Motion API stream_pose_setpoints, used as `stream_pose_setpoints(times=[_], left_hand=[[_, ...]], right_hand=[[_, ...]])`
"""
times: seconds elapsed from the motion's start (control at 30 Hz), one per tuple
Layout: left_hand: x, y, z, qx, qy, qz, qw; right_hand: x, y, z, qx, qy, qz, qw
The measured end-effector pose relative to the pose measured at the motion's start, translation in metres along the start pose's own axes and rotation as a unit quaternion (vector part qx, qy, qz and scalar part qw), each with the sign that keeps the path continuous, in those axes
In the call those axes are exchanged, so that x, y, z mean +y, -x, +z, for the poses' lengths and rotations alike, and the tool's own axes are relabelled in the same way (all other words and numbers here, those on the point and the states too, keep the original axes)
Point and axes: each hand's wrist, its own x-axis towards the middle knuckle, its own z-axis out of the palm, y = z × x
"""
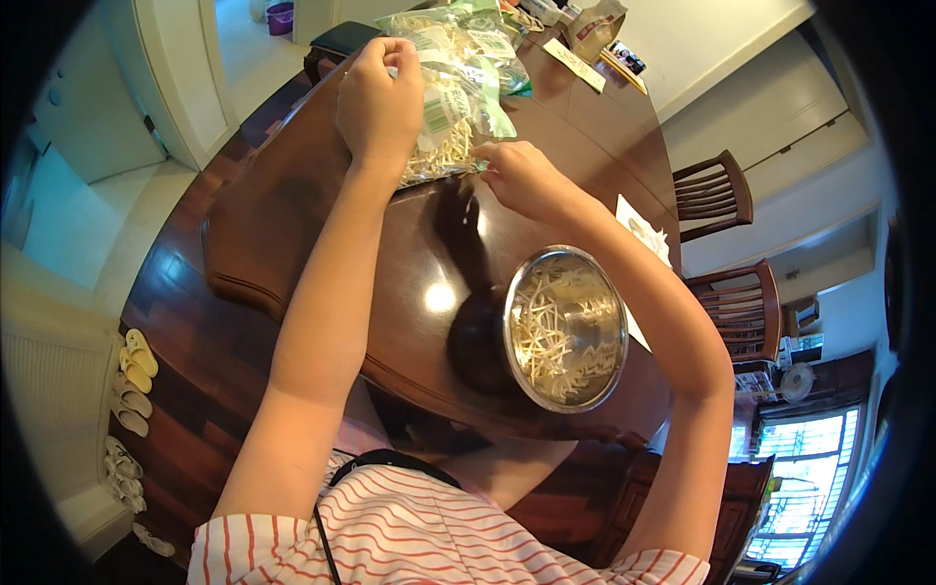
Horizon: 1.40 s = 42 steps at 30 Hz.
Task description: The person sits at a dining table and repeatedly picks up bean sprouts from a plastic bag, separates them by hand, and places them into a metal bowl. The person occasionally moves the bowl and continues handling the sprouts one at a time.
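Clear plastic bags of bean sprouts point(450, 150) with green-printed labels lie on the dark wooden table point(409, 241). My left hand point(384, 99) is curled over the left side of the bags; its fingertips are turned away, and I cannot tell what is in them. At the near right corner of the front bag, my right hand point(523, 179) has its index finger and thumb against the edge, and any grip there is too small to make out. Closer to me, beneath my right forearm, stands a shiny metal bowl point(618, 358) with loose bean sprouts point(541, 336) inside.
White paper tissues point(647, 230) lie right of the bowl, partly behind my right forearm. At the far end are a brown paper bag point(596, 29), a phone point(627, 57) and a paper strip point(574, 64). Wooden chairs point(738, 311) line the right side.
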Motion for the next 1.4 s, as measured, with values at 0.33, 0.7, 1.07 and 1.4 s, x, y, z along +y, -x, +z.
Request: stream_pose_setpoints(times=[0.33,0.7,1.07,1.4], left_hand=[[-0.017,-0.002,0.003,-0.007,-0.073,-0.086,0.994],[-0.019,-0.002,0.005,-0.020,-0.043,-0.067,0.997],[-0.010,0.002,0.001,-0.087,-0.106,-0.144,0.980],[-0.026,0.001,0.012,-0.188,-0.071,-0.224,0.954]], right_hand=[[-0.004,-0.038,0.020,0.056,-0.041,0.141,0.988],[0.008,-0.069,0.034,0.030,-0.089,0.210,0.973],[0.028,-0.079,0.063,0.112,-0.246,0.208,0.940],[0.035,-0.074,0.050,0.076,-0.337,0.248,0.905]])
